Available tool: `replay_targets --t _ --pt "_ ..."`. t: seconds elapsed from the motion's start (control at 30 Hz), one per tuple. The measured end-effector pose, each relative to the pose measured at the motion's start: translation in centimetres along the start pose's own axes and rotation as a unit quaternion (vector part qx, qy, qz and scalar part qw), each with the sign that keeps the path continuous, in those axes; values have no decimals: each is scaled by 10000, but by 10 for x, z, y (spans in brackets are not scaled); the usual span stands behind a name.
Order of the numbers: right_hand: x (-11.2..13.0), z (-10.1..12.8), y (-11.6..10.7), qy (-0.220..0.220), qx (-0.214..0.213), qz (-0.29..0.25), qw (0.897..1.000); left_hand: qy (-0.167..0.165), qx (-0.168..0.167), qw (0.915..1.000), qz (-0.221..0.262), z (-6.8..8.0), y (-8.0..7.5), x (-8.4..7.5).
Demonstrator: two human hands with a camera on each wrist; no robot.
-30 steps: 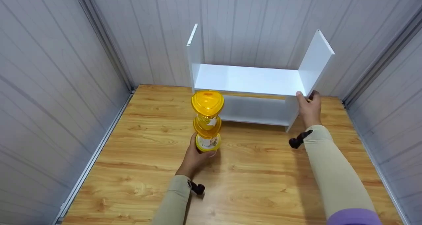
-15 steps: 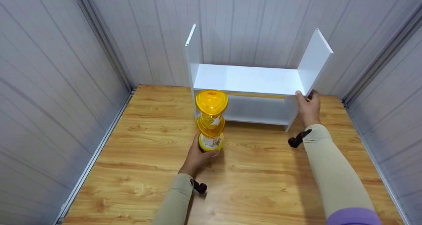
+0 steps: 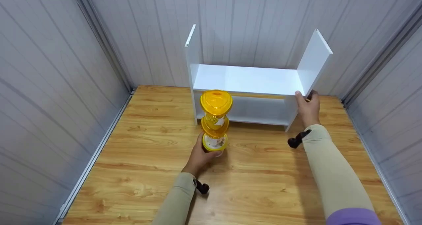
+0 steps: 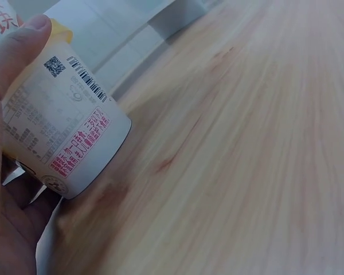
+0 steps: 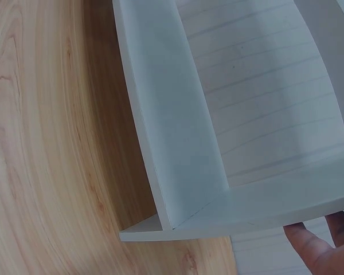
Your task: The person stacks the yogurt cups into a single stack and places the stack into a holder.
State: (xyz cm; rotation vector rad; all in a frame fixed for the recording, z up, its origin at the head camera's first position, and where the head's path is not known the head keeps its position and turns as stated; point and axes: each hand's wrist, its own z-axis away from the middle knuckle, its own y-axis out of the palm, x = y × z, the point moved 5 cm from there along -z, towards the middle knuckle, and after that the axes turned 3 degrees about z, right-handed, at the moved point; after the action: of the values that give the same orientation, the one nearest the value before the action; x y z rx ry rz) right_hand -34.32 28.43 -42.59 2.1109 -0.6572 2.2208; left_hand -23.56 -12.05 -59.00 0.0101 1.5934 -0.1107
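Observation:
A tall yellow bottle [image 3: 215, 119] with a wide yellow cap and a white label is held off the wooden floor, just in front of the white shelf unit [image 3: 250, 80]. My left hand [image 3: 201, 154] grips its lower end. In the left wrist view my thumb [image 4: 17, 48] lies along the bottle's white label [image 4: 63, 126]. My right hand [image 3: 308, 108] holds the shelf's right side panel at the corner of the upper board. The right wrist view shows that shelf [image 5: 183, 126] from the side, with my fingertips [image 5: 321, 246] at its edge.
The shelf stands against the back wall on a wooden floor [image 3: 257, 179]. Grey panelled walls [image 3: 49, 86] close in on the left, back and right. The shelf's upper board and lower bay hold nothing.
My left hand has carried the bottle slightly right and toward the shelf. The right hand has stayed on the shelf's corner.

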Motion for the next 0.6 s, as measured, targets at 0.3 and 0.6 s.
replay_targets --t 0.3,0.6 --pt "0 -1 0 -32 -11 19 10000 121 107 9997 -200 -5 8 -1" --pt "0 -1 1 13 -4 7 10000 103 70 9998 -166 -7 14 -14"
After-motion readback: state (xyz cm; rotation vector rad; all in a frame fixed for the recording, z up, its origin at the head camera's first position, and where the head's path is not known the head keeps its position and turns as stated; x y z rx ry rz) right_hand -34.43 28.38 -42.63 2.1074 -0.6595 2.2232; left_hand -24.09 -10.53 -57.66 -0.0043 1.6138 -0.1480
